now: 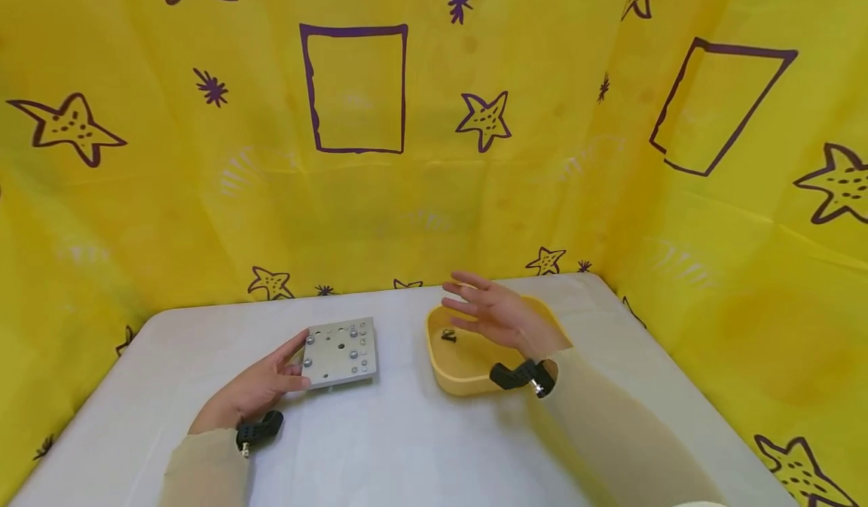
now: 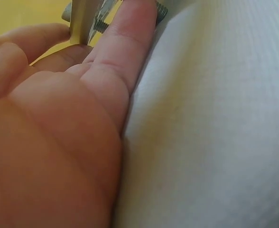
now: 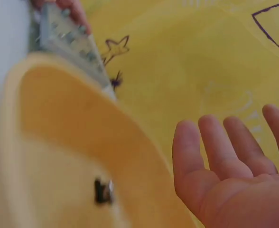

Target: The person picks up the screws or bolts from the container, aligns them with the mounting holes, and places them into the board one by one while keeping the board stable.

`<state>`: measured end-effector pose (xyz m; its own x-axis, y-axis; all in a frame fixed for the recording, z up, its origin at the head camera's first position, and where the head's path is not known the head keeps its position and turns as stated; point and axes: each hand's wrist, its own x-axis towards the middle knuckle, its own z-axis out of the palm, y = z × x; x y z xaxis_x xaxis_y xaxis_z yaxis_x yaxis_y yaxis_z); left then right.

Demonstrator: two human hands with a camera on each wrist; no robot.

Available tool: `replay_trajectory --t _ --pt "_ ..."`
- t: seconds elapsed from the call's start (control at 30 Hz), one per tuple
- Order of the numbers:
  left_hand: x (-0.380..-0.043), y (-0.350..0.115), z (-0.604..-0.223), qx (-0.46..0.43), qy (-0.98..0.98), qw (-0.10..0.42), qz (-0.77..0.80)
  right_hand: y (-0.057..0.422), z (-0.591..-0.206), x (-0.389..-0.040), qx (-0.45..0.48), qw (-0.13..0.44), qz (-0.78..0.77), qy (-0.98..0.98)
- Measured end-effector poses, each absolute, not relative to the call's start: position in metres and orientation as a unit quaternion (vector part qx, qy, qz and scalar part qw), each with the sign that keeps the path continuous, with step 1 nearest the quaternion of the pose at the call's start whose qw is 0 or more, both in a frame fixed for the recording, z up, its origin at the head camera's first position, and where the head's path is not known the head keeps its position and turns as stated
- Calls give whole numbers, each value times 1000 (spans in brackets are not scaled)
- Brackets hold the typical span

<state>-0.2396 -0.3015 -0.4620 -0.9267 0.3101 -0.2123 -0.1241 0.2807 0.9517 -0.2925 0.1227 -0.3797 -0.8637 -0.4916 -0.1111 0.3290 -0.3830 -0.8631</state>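
A flat grey metal plate (image 1: 327,352) with holes and several screw heads on its upper face sits at the left of the table. My left hand (image 1: 266,383) grips its left edge, thumb at the near corner. In the left wrist view, threaded screw ends (image 2: 100,25) stick out beneath the plate (image 2: 80,21), and a finger reaches under it. Above a yellow plastic bin (image 1: 468,386) my right hand (image 1: 500,316) is held with fingers spread, holding nothing. A few small dark screws (image 1: 448,335) lie on the bin's floor, blurred in the right wrist view.
A white cloth covers the table (image 1: 400,447). Yellow curtains (image 1: 366,221) with purple stars and frames stand behind and at both sides. Each wrist carries a black camera mount, such as the one on the right wrist (image 1: 518,376).
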Motion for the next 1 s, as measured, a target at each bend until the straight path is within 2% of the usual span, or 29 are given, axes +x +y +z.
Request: replay_trajectory --t 0.3,0.5,1.0 --pt "-238 -304 -462 55 772 182 607 145 -423 -292 -43 233 -744 625" --pt "-237 -301 -466 53 766 190 612 140 -444 -295 -65 210 -620 753" --pt "-237 -300 -460 67 777 182 599 128 -451 -301 -112 146 -458 870"
